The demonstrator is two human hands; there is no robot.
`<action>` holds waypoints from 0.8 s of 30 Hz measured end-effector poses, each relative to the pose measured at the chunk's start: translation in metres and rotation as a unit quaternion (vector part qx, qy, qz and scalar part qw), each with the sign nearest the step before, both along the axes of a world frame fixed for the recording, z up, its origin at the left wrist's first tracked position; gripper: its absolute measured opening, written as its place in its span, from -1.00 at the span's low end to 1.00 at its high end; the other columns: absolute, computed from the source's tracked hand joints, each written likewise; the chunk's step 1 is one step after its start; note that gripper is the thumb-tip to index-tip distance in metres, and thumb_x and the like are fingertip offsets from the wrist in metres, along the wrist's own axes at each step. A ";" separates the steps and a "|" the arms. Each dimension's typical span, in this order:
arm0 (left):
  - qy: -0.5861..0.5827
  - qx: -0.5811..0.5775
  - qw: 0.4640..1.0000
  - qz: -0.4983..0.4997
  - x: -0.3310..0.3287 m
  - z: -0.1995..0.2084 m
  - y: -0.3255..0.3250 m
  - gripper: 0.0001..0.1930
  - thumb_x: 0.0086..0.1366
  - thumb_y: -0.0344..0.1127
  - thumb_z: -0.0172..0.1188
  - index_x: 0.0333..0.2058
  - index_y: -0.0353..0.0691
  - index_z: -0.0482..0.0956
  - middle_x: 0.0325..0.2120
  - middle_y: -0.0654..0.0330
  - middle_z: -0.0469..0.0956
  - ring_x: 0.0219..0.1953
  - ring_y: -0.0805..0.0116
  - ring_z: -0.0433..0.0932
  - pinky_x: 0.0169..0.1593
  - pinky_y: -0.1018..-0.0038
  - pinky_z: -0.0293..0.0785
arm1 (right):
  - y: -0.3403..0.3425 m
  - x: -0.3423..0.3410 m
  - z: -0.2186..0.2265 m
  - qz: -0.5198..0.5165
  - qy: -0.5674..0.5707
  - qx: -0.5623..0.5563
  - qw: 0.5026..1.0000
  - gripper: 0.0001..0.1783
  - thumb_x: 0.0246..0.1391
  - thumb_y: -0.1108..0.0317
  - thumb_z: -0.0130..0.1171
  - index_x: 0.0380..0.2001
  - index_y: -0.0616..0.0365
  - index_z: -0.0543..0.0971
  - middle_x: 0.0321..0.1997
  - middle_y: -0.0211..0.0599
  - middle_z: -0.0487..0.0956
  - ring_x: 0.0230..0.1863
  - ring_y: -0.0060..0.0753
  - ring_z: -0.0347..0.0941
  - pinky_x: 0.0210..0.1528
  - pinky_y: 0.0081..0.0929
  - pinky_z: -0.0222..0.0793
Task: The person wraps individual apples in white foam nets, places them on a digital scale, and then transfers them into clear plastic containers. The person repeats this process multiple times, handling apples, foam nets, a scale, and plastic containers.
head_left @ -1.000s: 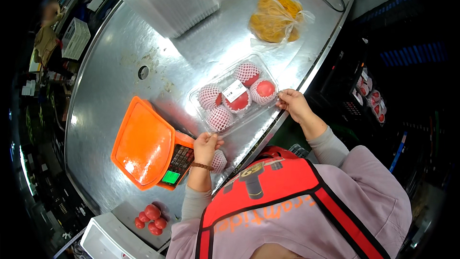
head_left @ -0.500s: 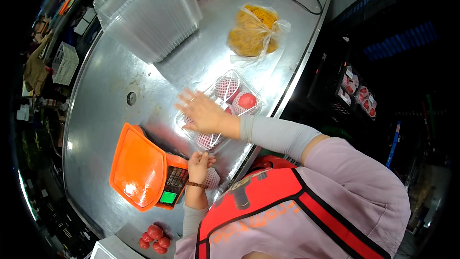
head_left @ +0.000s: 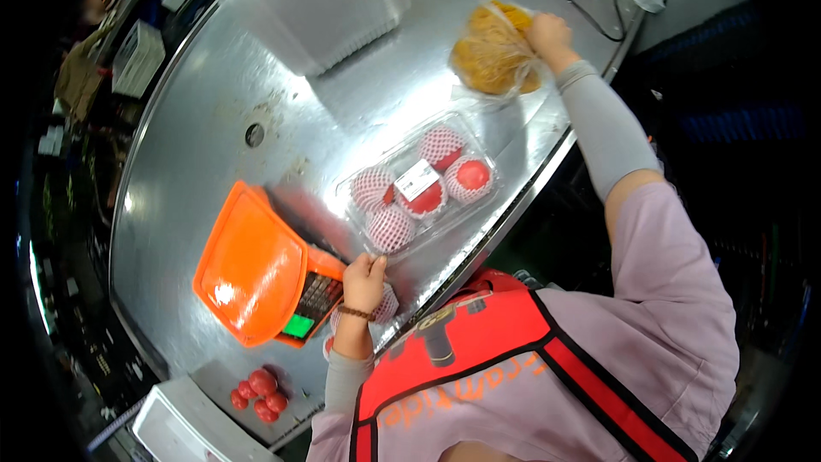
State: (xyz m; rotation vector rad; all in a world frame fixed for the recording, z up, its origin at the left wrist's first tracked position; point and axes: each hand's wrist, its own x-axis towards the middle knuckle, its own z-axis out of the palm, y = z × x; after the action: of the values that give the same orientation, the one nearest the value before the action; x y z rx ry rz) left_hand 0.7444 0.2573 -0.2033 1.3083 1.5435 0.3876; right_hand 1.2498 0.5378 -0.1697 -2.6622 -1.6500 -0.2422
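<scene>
A clear plastic box (head_left: 457, 221) stands on the metal table, holding several red tomatoes (head_left: 473, 174) in white foam nets, with a white label (head_left: 416, 180) above them. At its near left corner is my left hand (head_left: 365, 284), fingers curled closed; what they pinch, if anything, is hidden. Foam-netted fruit (head_left: 386, 305) shows partly behind that wrist. My right arm stretches to the far right, where my right hand (head_left: 550, 37) is closed at the side of a thin plastic bag of yellow rubber bands (head_left: 486, 51). Its fingertips are partly hidden.
An orange scale (head_left: 252, 261) with a lit green display stands left of my left hand. Loose tomatoes (head_left: 262, 382) lie nearer, beside a white container (head_left: 184, 428). Stacked clear boxes (head_left: 321, 8) stand at the back; a black cable (head_left: 590, 17) lies far right.
My right hand has left the box and reached out to the bag of rubber bands. My left hand stays by the box's near corner. The whole view has shifted somewhat.
</scene>
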 end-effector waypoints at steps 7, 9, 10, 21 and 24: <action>0.113 0.112 0.987 0.022 0.002 0.011 -0.017 -0.71 0.23 -0.18 0.20 -0.47 -0.34 0.54 -0.67 0.01 0.50 -0.63 0.16 0.49 -0.49 0.33 0.38 | -0.006 0.019 -0.031 0.017 0.108 -0.050 0.993 -0.69 0.04 0.18 0.06 -0.23 0.05 0.65 -0.17 -0.11 0.62 -0.09 -0.04 0.54 -0.07 -0.18 0.45; 0.127 0.142 0.980 0.055 0.006 0.030 -0.020 -0.70 0.24 -0.17 0.19 -0.46 -0.34 0.54 -0.66 0.01 0.51 -0.64 0.18 0.48 -0.49 0.33 0.38 | -0.007 0.019 -0.028 0.023 0.096 -0.048 0.994 -0.70 0.07 0.18 0.05 -0.21 0.02 0.65 -0.15 -0.12 0.62 -0.09 -0.04 0.54 -0.07 -0.17 0.45; 0.113 0.160 0.978 0.078 0.004 0.031 -0.023 -0.72 0.25 -0.19 0.20 -0.45 -0.34 0.54 -0.67 0.05 0.51 -0.65 0.27 0.47 -0.49 0.38 0.39 | -0.007 0.018 -0.027 0.030 0.094 -0.033 0.995 -0.70 0.07 0.16 0.05 -0.21 0.01 0.65 -0.16 -0.12 0.62 -0.09 -0.05 0.54 -0.08 -0.17 0.45; -0.083 0.163 0.977 0.110 0.004 0.026 -0.053 -0.83 0.24 -0.34 0.23 -0.40 -0.35 0.54 -0.61 0.30 0.52 -0.56 0.62 0.42 -0.45 0.61 0.39 | -0.055 -0.009 0.038 0.090 0.240 0.201 0.946 -0.71 0.08 0.14 0.16 -0.25 0.09 0.65 -0.29 -0.17 0.65 -0.25 -0.21 0.58 -0.19 -0.32 0.45; -0.131 0.131 0.981 0.065 0.015 0.032 -0.052 -0.85 0.26 -0.37 0.20 -0.31 -0.35 0.52 -0.51 0.31 0.53 -0.47 0.65 0.43 -0.38 0.66 0.39 | -0.102 -0.067 0.049 0.141 0.483 0.230 0.833 -0.74 0.01 0.25 0.28 -0.27 0.18 0.65 -0.35 -0.31 0.66 -0.32 -0.53 0.55 -0.24 -0.55 0.43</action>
State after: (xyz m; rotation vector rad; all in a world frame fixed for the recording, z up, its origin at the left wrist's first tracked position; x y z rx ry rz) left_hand 0.7593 0.2048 -0.1716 1.2985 1.3905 0.8364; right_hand 1.1829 0.4357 -0.1209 -1.6468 -1.3274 0.5519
